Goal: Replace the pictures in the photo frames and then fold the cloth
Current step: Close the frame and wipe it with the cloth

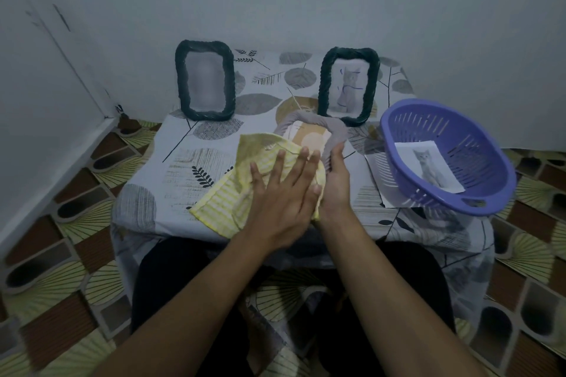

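Note:
A grey rope-edged photo frame [318,131] lies tilted on the table's middle, partly under a yellow striped cloth [223,199]. My left hand [281,193] presses flat on the cloth with fingers spread. My right hand [335,177] holds the frame's right edge, its fingers curled round the rim. Two dark woven frames stand at the back: the left frame [204,82] shows a blurred picture, and the right frame [347,86] holds a grey cat picture. Another cat picture [428,167] lies inside a purple basket [477,144].
The low table [171,162] wears a leaf-patterned cover and stands against a grey wall. A sheet of paper [375,174] lies under the basket's left side. The basket overhangs the table's right edge. Patterned floor surrounds the table; my legs are under its front edge.

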The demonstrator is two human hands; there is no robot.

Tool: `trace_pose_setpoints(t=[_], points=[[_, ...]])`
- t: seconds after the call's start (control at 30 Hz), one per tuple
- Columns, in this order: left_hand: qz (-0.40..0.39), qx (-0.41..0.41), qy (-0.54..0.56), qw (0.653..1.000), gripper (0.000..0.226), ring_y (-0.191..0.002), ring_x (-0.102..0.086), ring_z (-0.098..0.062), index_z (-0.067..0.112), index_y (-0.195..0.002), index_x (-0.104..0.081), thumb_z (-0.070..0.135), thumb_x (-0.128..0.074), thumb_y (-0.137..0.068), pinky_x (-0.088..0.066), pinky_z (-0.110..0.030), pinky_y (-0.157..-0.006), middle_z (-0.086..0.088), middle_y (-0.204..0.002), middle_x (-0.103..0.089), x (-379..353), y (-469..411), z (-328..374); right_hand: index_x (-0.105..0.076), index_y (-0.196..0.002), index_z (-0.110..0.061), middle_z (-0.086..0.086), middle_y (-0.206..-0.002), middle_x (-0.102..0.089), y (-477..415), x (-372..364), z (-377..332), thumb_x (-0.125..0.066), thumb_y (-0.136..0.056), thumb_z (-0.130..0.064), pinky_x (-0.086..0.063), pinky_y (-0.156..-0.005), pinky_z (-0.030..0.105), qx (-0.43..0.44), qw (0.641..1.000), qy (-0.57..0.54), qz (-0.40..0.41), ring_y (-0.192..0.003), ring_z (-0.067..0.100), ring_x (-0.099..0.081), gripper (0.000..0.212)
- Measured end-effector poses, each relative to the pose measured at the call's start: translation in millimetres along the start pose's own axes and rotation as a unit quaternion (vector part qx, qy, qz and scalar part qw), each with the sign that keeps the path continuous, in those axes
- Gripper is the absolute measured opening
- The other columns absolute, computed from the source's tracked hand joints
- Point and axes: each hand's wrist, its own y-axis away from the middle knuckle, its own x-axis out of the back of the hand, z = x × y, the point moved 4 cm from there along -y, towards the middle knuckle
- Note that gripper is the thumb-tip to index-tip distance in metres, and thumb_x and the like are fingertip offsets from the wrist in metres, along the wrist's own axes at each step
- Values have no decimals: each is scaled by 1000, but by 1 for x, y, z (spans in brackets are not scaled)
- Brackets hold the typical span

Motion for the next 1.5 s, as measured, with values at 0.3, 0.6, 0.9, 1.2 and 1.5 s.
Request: trace_pose_setpoints(t=[0.3,0.6,0.9,1.2,1.5], points=[[34,157,125,979,52,-149,26,-21,49,-151,17,53,-4,-103,16,-64,-114,23,-161,23,20,-39,-10,-37,-153,-22,1,-155,-43,13,-29,20,-23,-105,-52,-55,-94,38,-25,993,-6,-115,-140,23,-44,58],[15,-78,-1,997,58,-153,12,-15,38,-150,17,58,9,-97,2,-50,-123,18,-162,14,3,-16,-1,-55,-140,-12,12,-135,-63,-27,15,-16,-42,-98,-62,-44,-110,49,95,993,69,4,-125,29,-60,67],[-50,-50,-82,994,69,-148,28,-25,37,-150,30,62,-12,-100,8,-56,-121,8,-161,29,-25,5,-71,-50,-143,-10,18,-136,-60,-40,38,-28,-32,-103,-54,-40,-110,59,116,989,18,87,-124,38,-58,62],[-37,102,-134,985,65,-149,-21,-27,34,-147,-40,55,-15,-91,-24,-58,-110,10,-161,-30,-11,3,-115,-54,-135,-8,17,-125,-65,-37,51,-28,-26,-107,-50,-46,-104,51,111,985,-2,136,-115,35,-61,57],[33,203,-110,972,44,-146,-26,-28,29,-142,-48,38,-44,-99,-26,-57,-108,9,-156,-38,13,-9,-171,-58,-133,-10,20,-129,-64,-38,45,-8,-30,-105,-52,-51,-98,53,66,989,23,128,-117,39,-60,57]])
